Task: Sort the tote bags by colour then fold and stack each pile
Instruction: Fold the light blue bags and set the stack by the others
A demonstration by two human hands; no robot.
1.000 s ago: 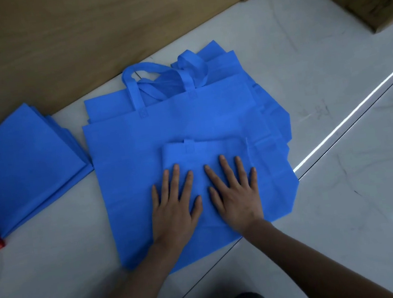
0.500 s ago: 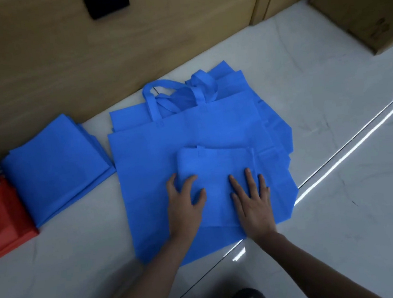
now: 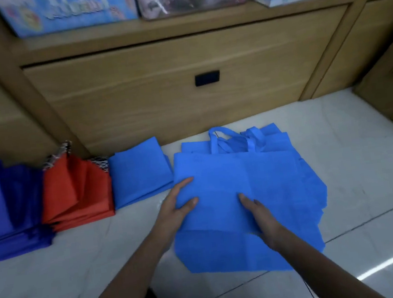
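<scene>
Gripping a folded light-blue tote bag (image 3: 216,196) by its left edge with the left hand (image 3: 176,213), thumb on top, another fingertip showing at the far corner. Can't tell about the right hand (image 3: 263,219): parked at the bag's near right corner with a couple of digits flat on top, too blurry to call it pinching or just pressing.

Folded down to a plain flat rectangle, matte fabric, no handles showing. Sitting over the left half of a pile of unfolded light-blue bags (image 3: 282,188) spread flat on the pale tiled floor (image 3: 352,154), handle loops (image 3: 214,141) pointing at the wooden cabinet (image 3: 157,79).

Off to the left, lined up along the cabinet: a stack of folded light-blue bags (image 3: 139,175) just beside the pile, then a red stack (image 3: 77,193) right up against it, then a dark-blue stack (image 3: 2,205) at the frame edge.
</scene>
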